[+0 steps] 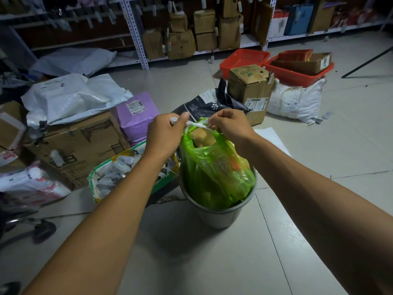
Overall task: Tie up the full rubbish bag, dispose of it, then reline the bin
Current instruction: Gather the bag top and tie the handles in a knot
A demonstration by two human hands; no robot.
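Green bag (214, 167) sits full in the grey bin (221, 216) on the floor. Above it, L hand (164, 135) and R hand (228, 126) each pinch a white drawstring end (196, 123) at the bag's mouth, fingers curled tight. To tie well: pull both ends up & apart evenly, cinch the mouth before knotting, w/ box (249, 90) & red baskets (244, 60) well clear behind.

Glossy thin plastic rubbish bag (214, 167)
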